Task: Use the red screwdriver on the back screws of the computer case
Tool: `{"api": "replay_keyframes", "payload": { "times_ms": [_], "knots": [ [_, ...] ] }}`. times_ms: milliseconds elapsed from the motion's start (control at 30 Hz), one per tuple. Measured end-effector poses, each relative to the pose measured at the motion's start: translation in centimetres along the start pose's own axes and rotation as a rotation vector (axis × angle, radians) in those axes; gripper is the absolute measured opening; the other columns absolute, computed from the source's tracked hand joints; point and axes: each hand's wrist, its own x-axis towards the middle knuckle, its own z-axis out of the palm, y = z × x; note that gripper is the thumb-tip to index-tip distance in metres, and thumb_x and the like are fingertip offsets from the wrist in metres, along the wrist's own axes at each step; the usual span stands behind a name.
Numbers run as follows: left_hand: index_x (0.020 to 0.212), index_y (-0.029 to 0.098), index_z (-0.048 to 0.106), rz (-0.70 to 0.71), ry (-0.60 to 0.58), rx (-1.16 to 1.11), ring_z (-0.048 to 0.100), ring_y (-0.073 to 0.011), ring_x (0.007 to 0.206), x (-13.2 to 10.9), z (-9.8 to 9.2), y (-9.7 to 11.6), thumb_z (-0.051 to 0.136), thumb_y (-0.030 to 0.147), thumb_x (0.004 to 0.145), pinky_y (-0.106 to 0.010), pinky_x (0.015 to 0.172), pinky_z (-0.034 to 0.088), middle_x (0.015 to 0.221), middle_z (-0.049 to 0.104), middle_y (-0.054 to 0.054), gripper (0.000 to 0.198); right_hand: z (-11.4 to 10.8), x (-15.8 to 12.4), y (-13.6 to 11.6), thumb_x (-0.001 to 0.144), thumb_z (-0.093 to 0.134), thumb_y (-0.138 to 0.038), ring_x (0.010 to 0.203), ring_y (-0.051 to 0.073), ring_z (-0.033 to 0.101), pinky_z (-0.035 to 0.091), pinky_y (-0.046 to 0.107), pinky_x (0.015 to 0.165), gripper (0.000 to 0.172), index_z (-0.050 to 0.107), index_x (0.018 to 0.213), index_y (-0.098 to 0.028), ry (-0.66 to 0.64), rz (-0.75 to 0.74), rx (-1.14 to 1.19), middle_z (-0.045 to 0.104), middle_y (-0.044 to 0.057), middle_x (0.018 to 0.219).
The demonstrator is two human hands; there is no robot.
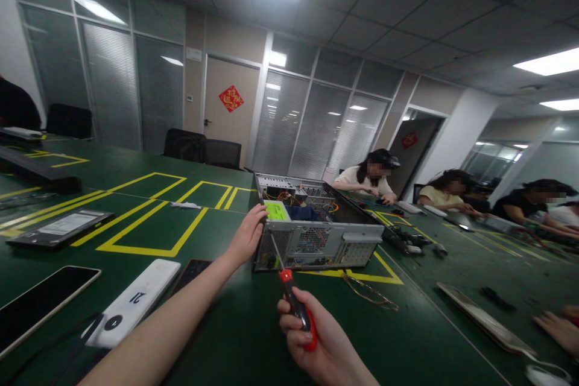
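Head view: where to find the case [335, 248], and with what room about it?

– Ahead on the green table [384, 338], just beyond both hands. Flanked on the right by black cables [409, 238]; well off to the left, by yellow tape [136, 250] and a hard drive [61, 228]. Nearer, left of the left forearm, by a white device [136, 301] marked 21 and a phone [45, 304]. Between the forearms, green tabletop up to the lower edge of the case

– And pointing which way?

– Lying with the vented panel towards the wearer and the open side up; too foreshortened to tell the long axis. As for the screwdriver [294, 300], slanting up and leftward along its length, away from the wearer, to end at the mesh on the panel's left; impossible to tell whether touching

– Fingers?

– On the right hand [323, 335], curled round the handle, with thumb laid along it. On the left hand [248, 232], close together and bent over the case's left edge, beside a green-labelled box [277, 211]; impossible to tell how firmly

– And inside the case?

– At the near left corner, that box; farther in, coloured wires [290, 198]; behind the panel, something blue [304, 213], partly hidden
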Motion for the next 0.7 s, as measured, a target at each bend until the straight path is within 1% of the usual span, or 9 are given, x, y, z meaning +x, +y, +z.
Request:
{"api": "replay_keyframes", "payload": {
  "times_ms": [67, 133, 200, 267, 333, 400, 467, 633, 700],
  "knots": [
    [0.121, 0.021, 0.045, 0.002, 0.002, -0.002, 0.032, -0.0206, 0.131, 0.0, 0.0, 0.0, 0.027, 0.030, 0.094, -0.046, 0.109, 0.027, 0.133, 0.043, -0.009, 0.034, 0.0, 0.1, 0.1, 0.082, 0.056, -0.027, 0.048, 0.001, 0.042, 0.030, 0.007, 0.038, 0.017, 0.052, 0.078, -0.011, 0.021, -0.008, -0.004, 0.051, 0.000, 0.066],
    [0.121, 0.021, 0.045, 0.003, 0.003, -0.001, 0.032, -0.0208, 0.131, 0.0, 0.0, 0.0, 0.027, 0.030, 0.094, -0.046, 0.109, 0.027, 0.133, 0.044, -0.009, 0.034, 0.1, 0.2, 0.1, 0.082, 0.055, -0.032, 0.053, 0.004, 0.047, 0.038, 0.011, 0.044, 0.021, 0.053, 0.082, -0.011, 0.045, -0.031, -0.027, 0.053, 0.001, 0.065],
    [0.121, 0.021, 0.045, 0.000, 0.001, 0.001, 0.033, -0.0211, 0.131, 0.0, 0.0, 0.1, 0.027, 0.030, 0.094, -0.046, 0.109, 0.027, 0.133, 0.044, -0.009, 0.033, 0.1, 0.4, 0.2, 0.083, 0.053, -0.036, 0.053, 0.006, 0.049, 0.041, 0.014, 0.047, 0.026, 0.054, 0.084, -0.010, 0.068, -0.047, -0.059, 0.054, 0.001, 0.063],
    [0.120, 0.021, 0.045, -0.005, -0.003, 0.001, 0.033, -0.0213, 0.130, 0.0, -0.1, 0.2, 0.028, 0.030, 0.093, -0.046, 0.109, 0.027, 0.133, 0.044, -0.009, 0.033, 0.1, 0.4, 0.2, 0.084, 0.051, -0.038, 0.050, 0.005, 0.047, 0.038, 0.013, 0.043, 0.029, 0.054, 0.086, -0.009, 0.070, -0.044, -0.063, 0.054, 0.001, 0.062],
    [0.120, 0.021, 0.045, -0.007, -0.004, -0.001, 0.033, -0.0212, 0.131, 0.0, -0.1, 0.2, 0.028, 0.029, 0.093, -0.046, 0.109, 0.027, 0.133, 0.044, -0.009, 0.033, -0.1, 0.3, 0.0, 0.085, 0.050, -0.039, 0.045, 0.003, 0.043, 0.031, 0.009, 0.039, 0.030, 0.054, 0.086, -0.009, 0.047, -0.019, -0.044, 0.052, -0.001, 0.061],
    [0.120, 0.021, 0.045, -0.011, -0.006, -0.002, 0.032, -0.0210, 0.131, 0.0, -0.1, 0.3, 0.028, 0.030, 0.094, -0.045, 0.109, 0.027, 0.134, 0.043, -0.009, 0.033, -0.6, 0.0, -0.5, 0.086, 0.049, -0.040, 0.042, 0.001, 0.038, 0.025, 0.008, 0.035, 0.032, 0.054, 0.086, -0.009, 0.014, 0.005, -0.036, 0.048, -0.003, 0.059],
    [0.121, 0.021, 0.045, -0.015, -0.008, -0.002, 0.032, -0.0210, 0.131, 0.0, -0.2, 0.4, 0.027, 0.030, 0.094, -0.045, 0.109, 0.027, 0.134, 0.043, -0.009, 0.033, -1.6, -0.6, -1.2, 0.086, 0.048, -0.040, 0.041, 0.001, 0.035, 0.022, 0.007, 0.033, 0.032, 0.054, 0.086, -0.008, 0.005, 0.017, -0.051, 0.045, -0.004, 0.058],
    [0.120, 0.020, 0.045, -0.018, -0.014, 0.002, 0.032, -0.0207, 0.131, 0.0, -0.2, 0.5, 0.028, 0.029, 0.094, -0.044, 0.110, 0.027, 0.133, 0.043, -0.010, 0.033, -5.2, -1.8, -2.9, 0.086, 0.050, -0.037, 0.039, 0.000, 0.034, 0.020, 0.008, 0.031, 0.030, 0.056, 0.090, -0.008, 0.142, -0.094, -0.125, 0.046, -0.004, 0.056],
    [0.119, 0.019, 0.045, -0.016, -0.010, 0.002, 0.032, -0.0206, 0.131, 0.0, -0.2, 0.4, 0.028, 0.029, 0.094, -0.044, 0.109, 0.027, 0.133, 0.043, -0.010, 0.033, -6.6, -1.9, -3.2, 0.085, 0.051, -0.035, 0.039, 0.001, 0.036, 0.021, 0.008, 0.032, 0.030, 0.056, 0.094, -0.007, 0.208, -0.086, -0.142, 0.048, -0.003, 0.057]
  ]
}}
